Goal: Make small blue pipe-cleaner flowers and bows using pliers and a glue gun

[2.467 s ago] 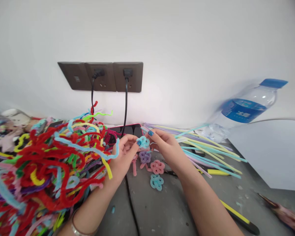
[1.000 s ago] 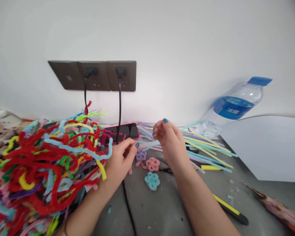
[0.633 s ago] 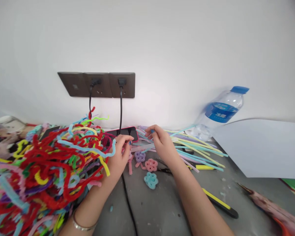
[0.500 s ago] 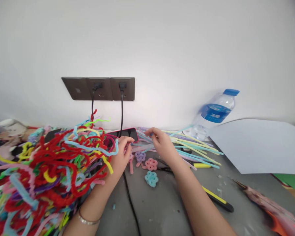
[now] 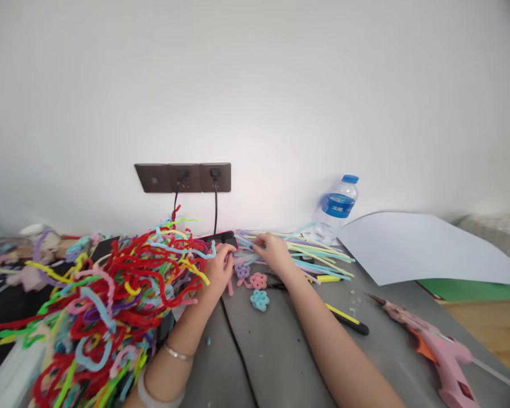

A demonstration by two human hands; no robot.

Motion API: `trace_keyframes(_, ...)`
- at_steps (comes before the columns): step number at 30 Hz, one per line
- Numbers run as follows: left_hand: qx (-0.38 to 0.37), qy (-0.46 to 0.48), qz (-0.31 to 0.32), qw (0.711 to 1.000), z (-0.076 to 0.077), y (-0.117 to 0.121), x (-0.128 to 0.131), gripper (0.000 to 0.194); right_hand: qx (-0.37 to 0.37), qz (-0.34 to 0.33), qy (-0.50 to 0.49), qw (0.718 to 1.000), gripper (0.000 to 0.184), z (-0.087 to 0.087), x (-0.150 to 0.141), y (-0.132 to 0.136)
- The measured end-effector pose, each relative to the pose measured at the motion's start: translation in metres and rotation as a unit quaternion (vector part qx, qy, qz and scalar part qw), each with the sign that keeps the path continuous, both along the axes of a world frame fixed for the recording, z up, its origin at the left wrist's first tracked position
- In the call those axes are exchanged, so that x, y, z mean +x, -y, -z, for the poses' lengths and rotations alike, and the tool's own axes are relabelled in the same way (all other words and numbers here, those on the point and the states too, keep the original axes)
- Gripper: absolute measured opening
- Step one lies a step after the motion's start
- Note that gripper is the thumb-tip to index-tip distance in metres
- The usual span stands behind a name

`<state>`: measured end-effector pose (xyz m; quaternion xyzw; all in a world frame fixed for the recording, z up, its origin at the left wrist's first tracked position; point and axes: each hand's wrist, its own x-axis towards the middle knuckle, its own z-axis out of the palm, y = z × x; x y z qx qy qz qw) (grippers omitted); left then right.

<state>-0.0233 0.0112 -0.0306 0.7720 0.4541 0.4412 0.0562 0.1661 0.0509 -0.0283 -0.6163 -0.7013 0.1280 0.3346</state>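
Note:
My right hand (image 5: 272,253) rests on the near end of a fan of straight pastel pipe cleaners (image 5: 312,253), its fingers pinched on one of them. My left hand (image 5: 220,266) lies just to its left with fingers curled; what they hold is too small to make out. Between and in front of the hands lie three looped pipe-cleaner flowers on the grey table (image 5: 280,362): a purple flower (image 5: 241,271), a pink flower (image 5: 258,280) and a blue flower (image 5: 259,300). A bracelet sits on my left wrist.
A big tangle of coloured pipe cleaners (image 5: 119,294) fills the left. A phone (image 5: 221,238) lies by the wall under a socket strip (image 5: 185,177), with a black cable (image 5: 238,351) running forward. On the right are a water bottle (image 5: 338,205), white sheet (image 5: 412,246), utility knife (image 5: 349,322) and pink glue gun (image 5: 429,340).
The light-blue flower held between both hands 2.5 s ago is gone from them. Both hands moved back to the straight pipe cleaners. The view has pulled back and up.

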Motion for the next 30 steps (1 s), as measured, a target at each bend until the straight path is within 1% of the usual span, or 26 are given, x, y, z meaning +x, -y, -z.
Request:
trace_keyframes(4, -0.008, -0.017, 0.000, 1.000, -0.001, 0.000, 0.002, 0.021, 0.038, 0.011, -0.010, 0.999, 0.008, 0.001, -0.004, -0.001)
trace_keyframes(7, -0.022, -0.008, -0.005, 1.000, -0.002, 0.001, 0.003, 0.021, 0.085, 0.015, -0.042, 0.995, 0.011, -0.002, -0.004, -0.001)
trace_keyframes(9, -0.022, 0.003, -0.011, 1.000, -0.002, 0.002, 0.003, 0.023, 0.123, 0.013, -0.072, 0.990, 0.012, -0.007, -0.004, -0.001)
trace_keyframes(11, -0.019, 0.011, -0.014, 1.000, -0.003, 0.003, 0.003, 0.024, 0.161, 0.009, -0.106, 0.981, 0.015, -0.019, -0.004, -0.001)
trace_keyframes(12, -0.019, 0.014, -0.015, 1.000, -0.004, 0.003, 0.003, 0.024, 0.181, 0.009, -0.125, 0.975, 0.018, -0.027, -0.004, -0.001)
trace_keyframes(14, -0.019, 0.016, -0.013, 1.000, -0.004, 0.003, 0.004, 0.022, 0.224, 0.015, -0.164, 0.961, 0.022, -0.050, -0.004, 0.002)
trace_keyframes(17, -0.016, 0.018, -0.010, 1.000, -0.003, 0.002, 0.003, 0.022, 0.291, 0.043, -0.218, 0.931, 0.030, -0.096, 0.001, 0.015)
trace_keyframes(18, -0.015, 0.018, -0.009, 1.000, -0.003, 0.002, 0.003, 0.023, 0.317, 0.051, -0.242, 0.916, 0.030, -0.112, 0.003, 0.021)
trace_keyframes(19, -0.014, 0.018, -0.007, 1.000, -0.003, 0.002, 0.003, 0.023, 0.357, 0.047, -0.298, 0.884, 0.029, -0.126, 0.006, 0.027)
trace_keyframes(20, -0.013, 0.020, -0.004, 1.000, -0.003, 0.002, 0.003, 0.023, 0.380, 0.033, -0.343, 0.858, 0.028, -0.139, 0.009, 0.032)
trace_keyframes(21, -0.012, 0.022, 0.000, 1.000, -0.003, 0.003, 0.002, 0.023, 0.389, 0.019, -0.377, 0.840, 0.026, -0.147, 0.011, 0.037)
trace_keyframes(22, -0.016, 0.032, 0.003, 0.999, -0.003, 0.005, 0.003, 0.024, 0.381, 0.003, -0.407, 0.830, 0.025, -0.153, 0.013, 0.040)
trace_keyframes(23, -0.022, 0.042, 0.005, 0.999, -0.004, 0.007, 0.003, 0.026, 0.358, -0.010, -0.437, 0.825, 0.024, -0.154, 0.014, 0.042)
trace_keyframes(25, -0.038, 0.070, 0.013, 0.997, -0.006, 0.012, 0.004, 0.029, 0.288, -0.024, -0.488, 0.824, 0.025, -0.145, 0.015, 0.041)
trace_keyframes(27, -0.053, 0.099, 0.037, 0.993, -0.009, 0.017, 0.005, 0.033, 0.255, -0.020, -0.504, 0.825, 0.028, -0.126, 0.015, 0.035)
trace_keyframes(30, -0.071, 0.101, 0.094, 0.988, -0.011, 0.021, 0.006, 0.034, 0.237, 0.007, -0.539, 0.808, 0.030, -0.095, 0.013, 0.020)
